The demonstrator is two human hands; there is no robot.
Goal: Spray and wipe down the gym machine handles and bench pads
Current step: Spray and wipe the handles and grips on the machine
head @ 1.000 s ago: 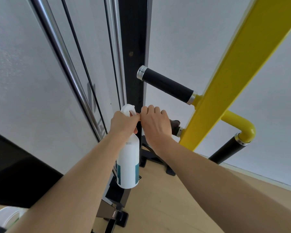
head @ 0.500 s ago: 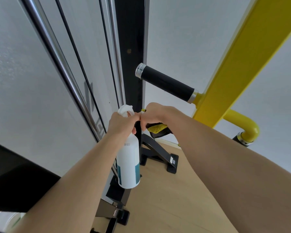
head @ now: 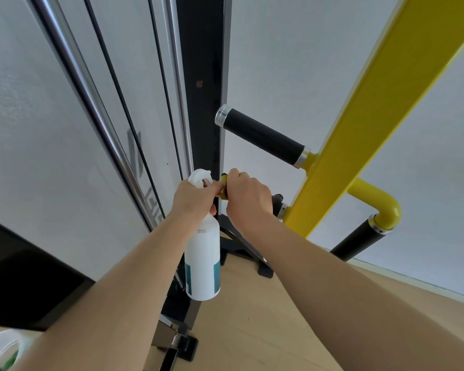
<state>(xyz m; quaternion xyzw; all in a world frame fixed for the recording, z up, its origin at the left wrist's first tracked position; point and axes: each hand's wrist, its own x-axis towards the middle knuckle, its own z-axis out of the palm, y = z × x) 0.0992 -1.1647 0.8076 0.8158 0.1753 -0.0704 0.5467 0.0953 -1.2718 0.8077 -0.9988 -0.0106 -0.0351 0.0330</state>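
Now left hand [head: 196, 196] fingers curled round spray bottle [head: 202, 258], label unreadable, right hand [head: 248, 198] fingers pinching yellow cloth [head: 224, 180]

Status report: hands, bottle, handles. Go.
Left hand grips spray bottle. Right hand clutches yellow cloth by lower handle. Upper handle unobstructed.

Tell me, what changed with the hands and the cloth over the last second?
The right hand rolled palm-up half a second ago, showing the yellow cloth, then turned back down over the lower black handle, so only the cloth's edge shows. The left hand kept gripping the spray bottle in the same spot; the upper handle stayed untouched.
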